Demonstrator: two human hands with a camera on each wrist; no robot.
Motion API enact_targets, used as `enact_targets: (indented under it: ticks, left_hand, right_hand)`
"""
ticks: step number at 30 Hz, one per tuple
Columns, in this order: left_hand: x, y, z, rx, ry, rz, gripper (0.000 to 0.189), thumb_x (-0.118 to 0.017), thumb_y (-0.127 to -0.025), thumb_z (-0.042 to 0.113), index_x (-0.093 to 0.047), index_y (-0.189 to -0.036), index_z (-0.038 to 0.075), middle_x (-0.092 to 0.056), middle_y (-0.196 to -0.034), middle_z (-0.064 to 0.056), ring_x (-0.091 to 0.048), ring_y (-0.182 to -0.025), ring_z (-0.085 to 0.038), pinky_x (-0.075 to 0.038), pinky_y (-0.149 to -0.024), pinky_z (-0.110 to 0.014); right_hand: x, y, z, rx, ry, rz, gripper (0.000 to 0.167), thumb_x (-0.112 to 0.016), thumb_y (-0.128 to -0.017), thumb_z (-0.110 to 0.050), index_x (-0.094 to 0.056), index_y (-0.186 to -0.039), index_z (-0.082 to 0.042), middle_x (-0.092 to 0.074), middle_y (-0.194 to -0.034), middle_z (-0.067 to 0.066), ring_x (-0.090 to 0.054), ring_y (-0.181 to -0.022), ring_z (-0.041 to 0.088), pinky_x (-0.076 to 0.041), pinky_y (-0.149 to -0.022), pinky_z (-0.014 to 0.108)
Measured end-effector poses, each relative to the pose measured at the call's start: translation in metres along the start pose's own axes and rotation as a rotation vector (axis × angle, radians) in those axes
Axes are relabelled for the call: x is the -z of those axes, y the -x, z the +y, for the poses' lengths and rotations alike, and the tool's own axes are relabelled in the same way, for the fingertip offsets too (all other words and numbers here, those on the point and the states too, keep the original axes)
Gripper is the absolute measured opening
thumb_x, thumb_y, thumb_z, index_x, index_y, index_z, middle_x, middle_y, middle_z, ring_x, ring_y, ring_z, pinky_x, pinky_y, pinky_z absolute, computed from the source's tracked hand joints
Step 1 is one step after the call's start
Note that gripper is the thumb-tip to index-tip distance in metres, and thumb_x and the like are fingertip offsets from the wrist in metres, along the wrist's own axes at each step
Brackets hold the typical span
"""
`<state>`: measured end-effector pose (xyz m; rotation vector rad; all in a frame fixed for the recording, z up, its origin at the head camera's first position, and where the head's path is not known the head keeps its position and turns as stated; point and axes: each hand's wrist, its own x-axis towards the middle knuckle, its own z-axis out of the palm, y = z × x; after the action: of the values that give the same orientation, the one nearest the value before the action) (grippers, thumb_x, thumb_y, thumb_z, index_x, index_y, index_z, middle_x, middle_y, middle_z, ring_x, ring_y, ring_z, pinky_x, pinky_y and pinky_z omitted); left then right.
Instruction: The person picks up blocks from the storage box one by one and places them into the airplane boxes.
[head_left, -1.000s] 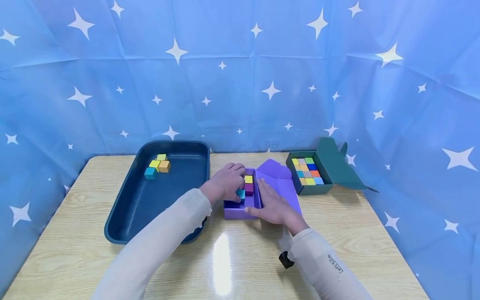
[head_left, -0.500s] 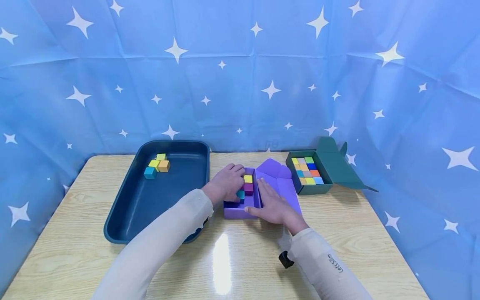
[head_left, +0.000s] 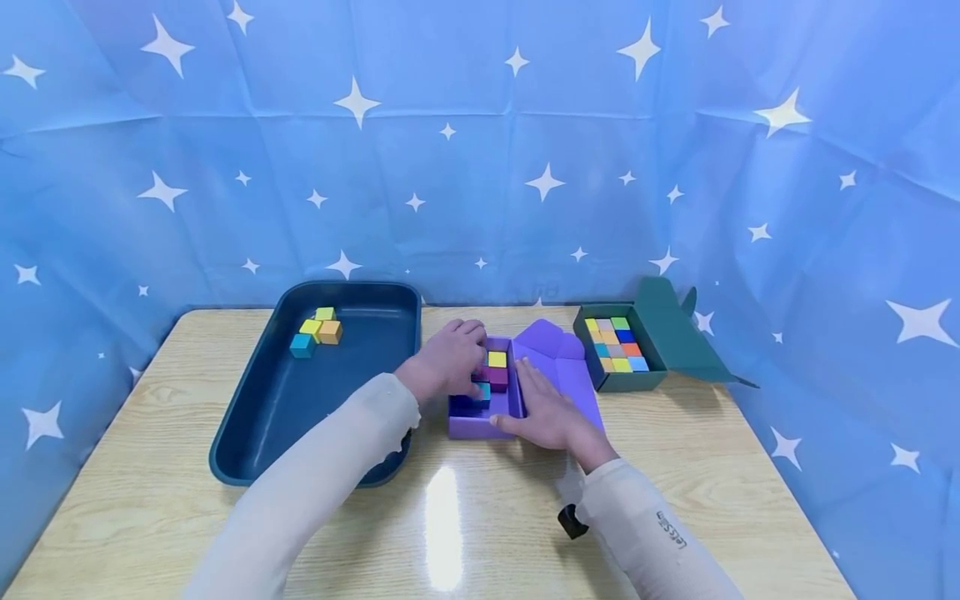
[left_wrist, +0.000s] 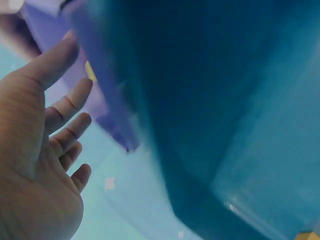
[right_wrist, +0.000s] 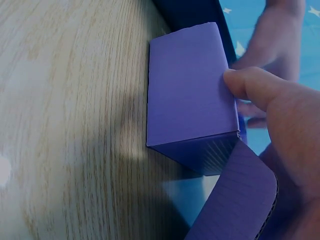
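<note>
Inside the open purple box (head_left: 480, 428), a yellow cube (head_left: 497, 359), a maroon cube (head_left: 498, 378) and a teal cube (head_left: 482, 395) show; my left hand covers the left part. That left hand (head_left: 451, 360) hovers over the box's left side, fingertips close to the teal cube. Its fingers are loosely bent and hold nothing in the left wrist view. My right hand (head_left: 547, 414) rests along the box's right wall, over the base of the purple lid, fingers fairly straight. In the right wrist view the thumb (right_wrist: 250, 82) touches the top edge of the box's front wall.
A dark blue tray (head_left: 315, 433) at left carries a teal cube (head_left: 302, 346), an orange cube (head_left: 330, 332) and yellow cubes in its upper corner. A dark green box (head_left: 628, 381) of several coloured cubes stands back right, its lid (head_left: 678, 337) open. A starry curtain hangs behind.
My left hand has drawn slightly up and away from the teal cube, so more of it shows in the box. The right hand stays in place on the purple box.
</note>
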<state>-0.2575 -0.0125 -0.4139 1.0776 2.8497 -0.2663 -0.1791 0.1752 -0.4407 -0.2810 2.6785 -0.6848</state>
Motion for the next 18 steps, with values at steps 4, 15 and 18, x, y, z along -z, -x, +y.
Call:
enact_targets:
  ticks: [4, 15, 18]
  left_hand:
    - [0.013, 0.011, -0.02, 0.035, 0.118, 0.075, 0.039, -0.074, -0.079, 0.055, -0.072, -0.092, 0.019, -0.051, -0.136, -0.002, -0.032, -0.14, -0.023, -0.023, -0.121, -0.044]
    - [0.019, 0.061, -0.09, 0.184, 0.138, 0.19, 0.035, -0.077, -0.08, 0.043, -0.071, -0.101, 0.015, -0.053, -0.135, -0.009, -0.028, -0.144, -0.032, -0.022, -0.121, -0.051]
    - [0.012, 0.077, -0.11, 0.213, 0.134, 0.192, 0.034, -0.078, -0.08, 0.038, -0.071, -0.101, 0.012, -0.053, -0.134, -0.012, -0.026, -0.145, -0.034, -0.022, -0.12, -0.053]
  right_hand:
    - [0.0, 0.0, 0.001, -0.004, -0.01, 0.004, 0.103, -0.057, -0.086, -0.063, 0.001, -0.158, -0.017, 0.002, -0.166, 0.006, -0.002, -0.154, 0.031, -0.013, -0.116, 0.068]
    - [-0.001, 0.001, 0.001, -0.004, -0.018, 0.014, 0.103, -0.059, -0.086, -0.062, 0.001, -0.158, -0.017, 0.003, -0.166, 0.005, -0.002, -0.154, 0.031, -0.012, -0.117, 0.068]
    - [-0.001, 0.001, 0.001, -0.004, -0.017, 0.014, 0.102, -0.059, -0.087, -0.06, 0.001, -0.158, -0.017, 0.003, -0.166, 0.005, -0.001, -0.154, 0.031, -0.012, -0.117, 0.067]
